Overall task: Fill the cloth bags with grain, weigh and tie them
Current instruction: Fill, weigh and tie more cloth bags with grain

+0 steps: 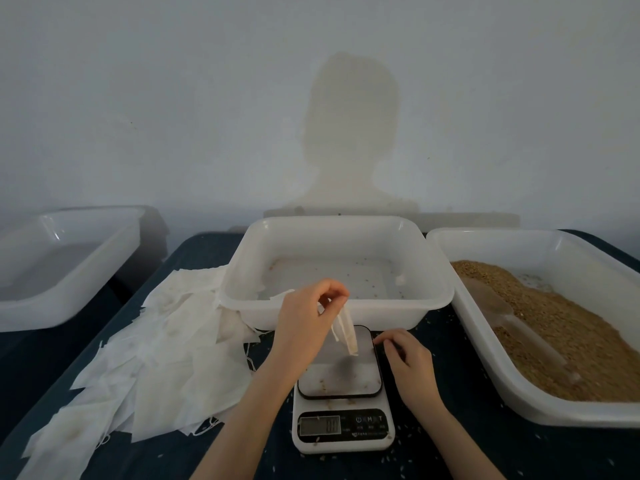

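While the left hand [304, 320] pinches a limp white cloth bag [346, 332] above the white digital scale [341, 393], filling has apparently not begun; right hand [408, 358], loosely curled and holding nothing, must next scoop golden grain [561, 334] at three o'clock.

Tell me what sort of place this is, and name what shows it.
Probably a small hand-packing station, not a kitchen: a digital scale on a dark table, a white tub of grain with a scoop, and a pile of empty cloth bags against a bare wall.

Scale [343, 414] panel – "M", "T" button letters legible (display digits blurred).
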Motion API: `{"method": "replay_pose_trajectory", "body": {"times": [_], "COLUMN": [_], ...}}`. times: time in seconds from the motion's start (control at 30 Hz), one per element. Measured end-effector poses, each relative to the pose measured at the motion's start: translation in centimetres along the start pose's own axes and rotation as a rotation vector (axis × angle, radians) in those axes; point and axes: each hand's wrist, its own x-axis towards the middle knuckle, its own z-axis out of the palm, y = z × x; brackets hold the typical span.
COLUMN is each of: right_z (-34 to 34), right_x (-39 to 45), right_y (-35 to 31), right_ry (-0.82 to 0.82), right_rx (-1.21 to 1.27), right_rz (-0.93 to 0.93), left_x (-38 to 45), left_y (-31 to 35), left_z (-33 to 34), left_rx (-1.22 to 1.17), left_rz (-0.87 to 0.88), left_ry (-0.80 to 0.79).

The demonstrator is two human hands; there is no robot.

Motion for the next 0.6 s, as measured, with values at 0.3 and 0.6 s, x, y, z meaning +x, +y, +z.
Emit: {"method": "replay_pose_trajectory", "body": {"times": [0.3, 0.6], "right_z": [0.0, -0.1], "right_x": [0.0, 0.1], "right_y": [0.1, 0.2], "right_ry": [0.017, 0.021], "right_rx": [0.023, 0.035], "right_rz": [0.018, 0.015], "left_x": [0.1, -2.7], "left_y": [0.2, -3.5], "left_z": [1.1, 1.2], "left_rx": [-0.015, 0.148], "left_rz": [-0.026, -0.064], "left_ry": [-0.047, -0.16]}}
